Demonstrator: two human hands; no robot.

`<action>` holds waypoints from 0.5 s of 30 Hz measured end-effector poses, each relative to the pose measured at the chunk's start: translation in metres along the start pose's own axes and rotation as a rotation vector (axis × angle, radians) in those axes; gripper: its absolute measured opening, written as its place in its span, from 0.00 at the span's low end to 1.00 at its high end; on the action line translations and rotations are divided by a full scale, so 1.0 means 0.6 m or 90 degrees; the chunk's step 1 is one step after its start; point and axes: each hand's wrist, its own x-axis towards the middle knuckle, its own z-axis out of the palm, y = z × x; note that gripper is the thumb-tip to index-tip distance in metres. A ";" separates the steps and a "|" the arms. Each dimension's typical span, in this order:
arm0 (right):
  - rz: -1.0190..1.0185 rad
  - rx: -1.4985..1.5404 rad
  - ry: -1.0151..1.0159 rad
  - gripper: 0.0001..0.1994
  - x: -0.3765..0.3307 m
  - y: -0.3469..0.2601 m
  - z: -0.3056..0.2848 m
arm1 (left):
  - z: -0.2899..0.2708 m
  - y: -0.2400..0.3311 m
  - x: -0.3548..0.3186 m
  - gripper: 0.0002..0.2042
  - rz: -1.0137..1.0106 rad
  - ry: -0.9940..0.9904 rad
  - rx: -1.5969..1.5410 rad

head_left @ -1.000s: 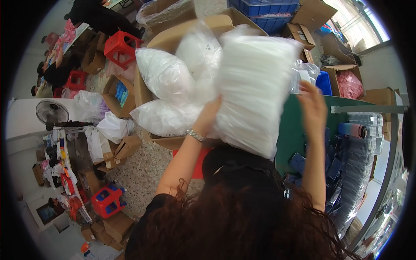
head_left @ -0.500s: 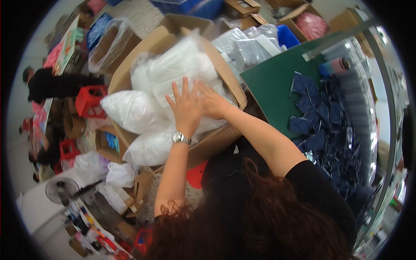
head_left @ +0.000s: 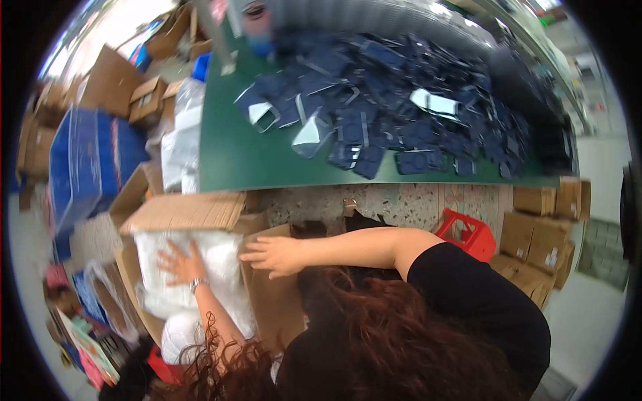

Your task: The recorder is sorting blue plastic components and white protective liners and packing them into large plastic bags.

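Stuffed white plastic bags [head_left: 224, 264] fill an open cardboard box [head_left: 273, 304] at the lower left. On the top bag lies my left hand [head_left: 178, 264], fingers spread flat, with a metal watch on its wrist. My right hand [head_left: 275, 256] reaches across from the right and rests on the box's near-right flap, its fingers stretched out and holding nothing. Another flap [head_left: 184, 210] stands at the box's far side, below the table edge. A rounder white bag [head_left: 182, 337] bulges at the box's near end.
A green table [head_left: 224, 157] stands beyond the box, covered with many dark blue flat cases [head_left: 361, 127] and a pink-blue bottle [head_left: 257, 30]. A red stool [head_left: 468, 234] and stacked cartons [head_left: 535, 237] are at right. Blue bins [head_left: 87, 167] stand at left.
My view has swung right, so the box now sits lower left and the table spans the top. My hands, close together on the bags before, are apart; the right is on the flap.
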 end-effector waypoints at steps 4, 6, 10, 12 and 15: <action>0.308 0.222 -0.281 0.23 -0.138 -0.001 -0.058 | 0.035 -0.012 -0.011 0.31 0.020 0.109 0.036; 0.354 0.188 -0.123 0.22 -0.259 0.023 -0.027 | 0.054 0.051 -0.037 0.29 0.079 0.187 0.032; 0.578 0.293 0.146 0.19 -0.520 0.034 0.016 | 0.043 0.152 -0.109 0.26 0.335 0.121 -0.006; 0.727 0.317 0.227 0.20 -0.674 0.008 0.025 | 0.014 0.207 -0.127 0.24 0.469 0.093 -0.008; 0.989 0.327 0.402 0.21 -0.877 -0.046 0.095 | -0.028 0.293 -0.149 0.22 0.666 0.042 0.004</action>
